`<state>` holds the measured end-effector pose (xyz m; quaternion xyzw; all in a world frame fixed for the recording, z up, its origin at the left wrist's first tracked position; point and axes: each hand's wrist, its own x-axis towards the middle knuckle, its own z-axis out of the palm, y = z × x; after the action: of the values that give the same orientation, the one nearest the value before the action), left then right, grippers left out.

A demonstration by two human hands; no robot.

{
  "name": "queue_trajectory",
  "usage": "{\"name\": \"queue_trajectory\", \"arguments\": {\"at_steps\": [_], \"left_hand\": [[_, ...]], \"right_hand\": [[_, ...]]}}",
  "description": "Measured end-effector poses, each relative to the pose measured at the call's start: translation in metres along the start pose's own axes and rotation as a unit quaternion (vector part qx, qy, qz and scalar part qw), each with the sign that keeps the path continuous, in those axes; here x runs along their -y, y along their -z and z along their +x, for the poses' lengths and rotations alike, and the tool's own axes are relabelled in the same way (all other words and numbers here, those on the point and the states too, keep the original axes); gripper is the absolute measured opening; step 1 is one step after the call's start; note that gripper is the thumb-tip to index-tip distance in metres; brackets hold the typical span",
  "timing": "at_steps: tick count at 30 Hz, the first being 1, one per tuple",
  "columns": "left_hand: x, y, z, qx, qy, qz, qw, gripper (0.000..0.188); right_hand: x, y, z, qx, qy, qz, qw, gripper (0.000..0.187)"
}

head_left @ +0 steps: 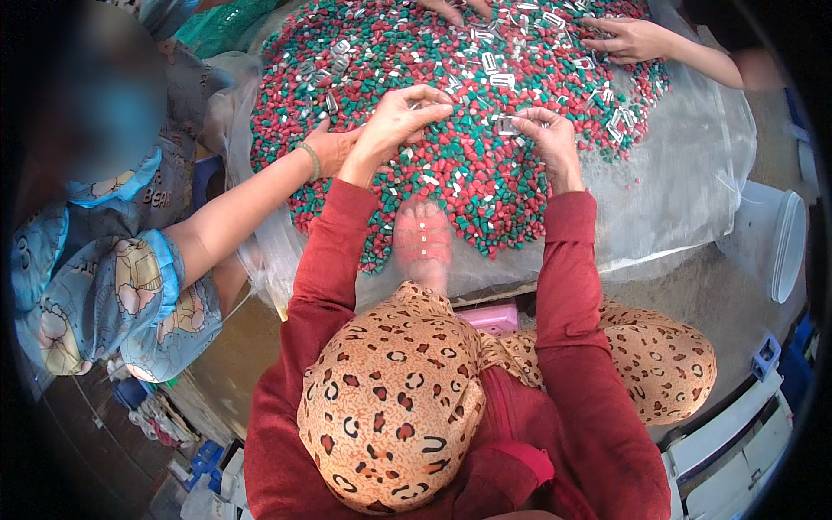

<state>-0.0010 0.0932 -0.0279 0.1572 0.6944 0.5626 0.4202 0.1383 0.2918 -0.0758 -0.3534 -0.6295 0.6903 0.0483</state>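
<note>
Clear plastic sheet (685, 182) spread over the ground, carrying a broad heap of small red and green plastic pieces (472, 165) with silvery metal buckles (494, 62) scattered through it, thickest toward the far side.

Co-worker in a blue patterned top sits at left; that person's hand (328, 147) rests at the heap's left edge, wrist wearing a bracelet. Another person's hand (628, 39) works the far right of the heap.

White plastic container (776, 247) stands off the sheet at right.

Left hand (394, 121) lies on the heap, fingers curled and pinched down among the pieces; what it grips cannot be told. Right hand (546, 139) just beside it, fingertips pinching a silvery buckle (507, 124) at the heap's surface.
</note>
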Motion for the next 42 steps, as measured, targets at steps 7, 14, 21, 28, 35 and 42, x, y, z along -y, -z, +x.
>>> {"name": "queue_trajectory", "arguments": {"at_steps": [7,14,21,28,35,42], "left_hand": [[0.009,-0.031,0.029,0.013,-0.080,0.288,0.954,0.027],[0.002,-0.029,0.023,0.007,-0.091,0.313,0.945,0.025],[0.005,-0.031,0.024,0.031,-0.143,0.373,0.916,0.024],[0.035,-0.086,0.066,-0.007,-0.286,0.584,0.760,0.023],[-0.004,-0.029,0.038,0.053,-0.065,-0.054,0.995,0.019],[-0.016,0.004,0.023,0.221,-0.115,-0.568,0.785,0.013]], "right_hand": [[-0.010,0.011,-0.001,0.028,-0.089,0.160,0.983,0.011],[-0.019,0.063,0.008,-0.133,0.017,0.185,0.974,0.017],[-0.026,0.056,0.007,-0.105,0.104,-0.096,0.984,0.034],[-0.049,0.010,0.007,-0.188,0.129,-0.332,0.915,0.022],[0.014,0.070,-0.015,-0.137,0.064,0.457,0.877,0.018],[0.005,0.094,-0.016,0.157,0.188,0.657,0.713,0.020]]}}
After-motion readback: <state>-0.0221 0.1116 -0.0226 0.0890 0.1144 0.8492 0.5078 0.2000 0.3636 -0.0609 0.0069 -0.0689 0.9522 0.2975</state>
